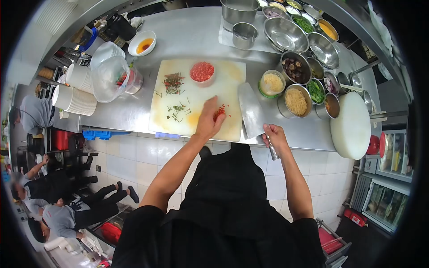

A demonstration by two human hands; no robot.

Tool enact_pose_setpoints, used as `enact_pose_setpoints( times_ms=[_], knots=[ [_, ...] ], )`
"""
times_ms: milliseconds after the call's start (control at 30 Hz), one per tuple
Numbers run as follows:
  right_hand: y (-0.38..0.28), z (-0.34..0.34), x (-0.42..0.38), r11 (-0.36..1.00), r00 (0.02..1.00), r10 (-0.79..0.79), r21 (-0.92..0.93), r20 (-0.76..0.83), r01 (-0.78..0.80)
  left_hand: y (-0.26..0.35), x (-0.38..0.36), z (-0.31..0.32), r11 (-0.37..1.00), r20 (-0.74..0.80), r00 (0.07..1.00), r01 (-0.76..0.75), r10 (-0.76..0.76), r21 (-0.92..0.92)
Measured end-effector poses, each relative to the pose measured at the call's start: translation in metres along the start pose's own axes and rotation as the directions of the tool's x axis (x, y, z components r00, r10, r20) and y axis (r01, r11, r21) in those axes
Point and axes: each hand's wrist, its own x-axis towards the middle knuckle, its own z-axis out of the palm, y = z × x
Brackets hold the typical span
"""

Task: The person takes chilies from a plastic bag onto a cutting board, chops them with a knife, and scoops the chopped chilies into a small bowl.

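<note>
My left hand (210,119) rests on the white cutting board (210,100), its fingers stretched out beside a small heap of chopped red chili (220,110). The thumb lies against the chili. My right hand (275,135) grips the handle of a cleaver (250,109), whose broad blade lies flat along the board's right edge. Farther left on the board are two piles of thin cut strips, a dark reddish-green pile (173,83) and a green one (177,110). A clear tub of red minced meat (202,72) stands at the board's back.
To the right stand a tub of minced garlic (271,84), a bowl of pale strips (296,102), a mushroom bowl (295,67) and a thick round white board (351,125). Stacked white tubs (76,99) and a plastic bag (109,76) are left. Several people work at far left.
</note>
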Motion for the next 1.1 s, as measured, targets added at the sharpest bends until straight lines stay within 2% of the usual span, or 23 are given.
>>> enact_pose_setpoints(
  times_ms=[67,100,300,400,467,533,600,633,667,733,800,833,900,933,1000,1100],
  knots=[
    [0.001,0.004,0.008,1.0,0.999,0.029,0.01,0.029,-0.03,-0.004,-0.003,-0.001,0.967,-0.151,0.988,-0.005,0.045,0.256],
    [0.0,0.006,0.01,0.999,0.999,0.032,0.007,0.032,-0.033,-0.004,-0.004,0.003,0.948,-0.175,0.983,-0.002,0.061,0.32],
    [0.004,0.039,0.001,0.978,0.981,0.09,-0.201,0.169,-0.055,0.008,0.001,0.039,0.928,-0.268,0.963,0.089,0.012,0.363],
    [0.005,0.076,-0.021,0.962,0.986,0.136,-0.251,0.095,-0.108,0.009,0.002,0.045,0.918,-0.309,0.951,0.136,-0.015,0.374],
    [0.014,0.095,-0.029,0.942,0.996,0.054,-0.335,0.069,-0.028,0.002,0.001,0.047,0.928,-0.353,0.934,0.172,-0.048,0.331],
    [0.021,0.101,-0.033,0.942,0.998,0.003,-0.334,0.068,0.02,0.001,-0.001,0.047,0.942,-0.4,0.916,0.171,-0.043,0.288],
    [0.02,0.104,-0.033,0.948,0.976,-0.184,-0.24,0.119,0.208,0.007,0.012,0.038,0.957,-0.436,0.9,0.139,-0.015,0.254],
    [0.009,0.106,-0.031,0.92,0.95,-0.294,-0.241,0.103,0.31,0.017,0.025,0.025,0.964,-0.461,0.885,0.07,0.059,0.258],
    [-0.004,0.109,-0.026,0.917,0.946,-0.311,-0.235,0.089,0.323,0.029,0.038,0.014,0.965,-0.485,0.865,0.002,0.129,0.261],
    [-0.039,0.117,-0.008,0.859,0.895,-0.44,-0.259,0.067,0.442,0.039,0.077,-0.011,0.941,-0.499,0.842,-0.028,0.204,0.337],
    [-0.075,0.124,0.015,0.926,0.942,-0.317,-0.181,0.107,0.332,0.026,0.115,-0.025,0.914,-0.549,0.806,0.026,0.22,0.405],
    [-0.085,0.127,0.025,0.958,0.953,-0.265,-0.076,0.145,0.278,0.012,0.125,-0.028,0.91,-0.54,0.804,-0.004,0.249,0.414],
    [-0.09,0.127,0.031,0.96,0.956,-0.263,-0.061,0.131,0.272,-0.016,0.148,-0.033,0.933,-0.533,0.828,0.037,0.172,0.358],
    [-0.091,0.129,0.033,0.969,0.964,-0.229,-0.058,0.135,0.238,-0.017,0.156,-0.036,0.929,-0.526,0.827,0.015,0.196,0.37],
    [-0.084,0.124,0.029,0.977,0.971,-0.203,-0.044,0.124,0.21,-0.022,0.161,-0.036,0.961,-0.578,0.809,0.068,0.105,0.269],
    [-0.065,0.107,0.017,0.985,0.975,-0.166,-0.032,0.15,0.172,-0.033,0.165,-0.041,0.966,-0.553,0.832,0.114,0.035,0.232]
  ],
)
